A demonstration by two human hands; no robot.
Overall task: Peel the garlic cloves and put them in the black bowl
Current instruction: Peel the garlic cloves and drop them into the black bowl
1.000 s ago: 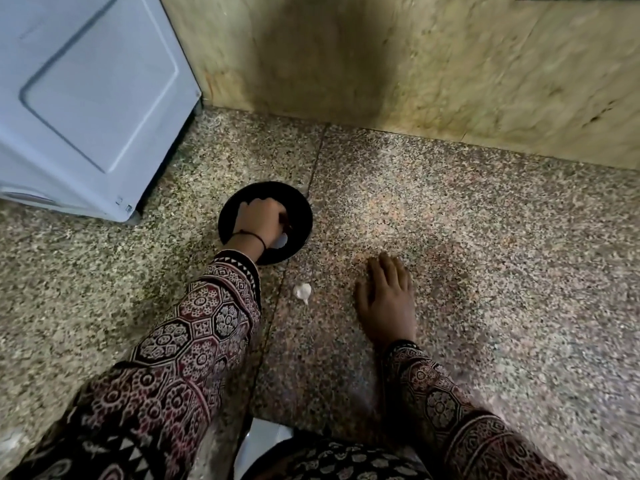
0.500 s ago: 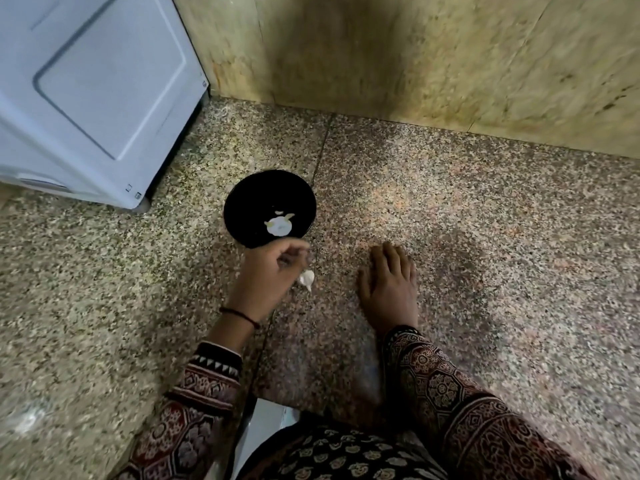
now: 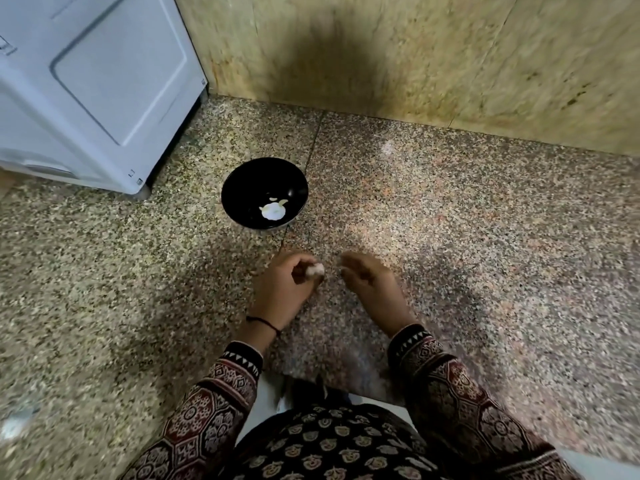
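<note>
My L hand (image 3: 282, 289) pinches a garlic clove (image 3: 316, 269) w/ curled fingers, turned toward my R hand (image 3: 370, 282), which hangs loose & empty just beside, prob. ready to strip skin. Black bowl (image 3: 242, 188) sits ahead w/in reach; peeled garlic (image 3: 273, 212) lies inside.

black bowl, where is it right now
In the head view the black bowl sits on the speckled floor left of centre, near the white appliance corner, beyond the left hand that pinches a garlic clove.
</note>
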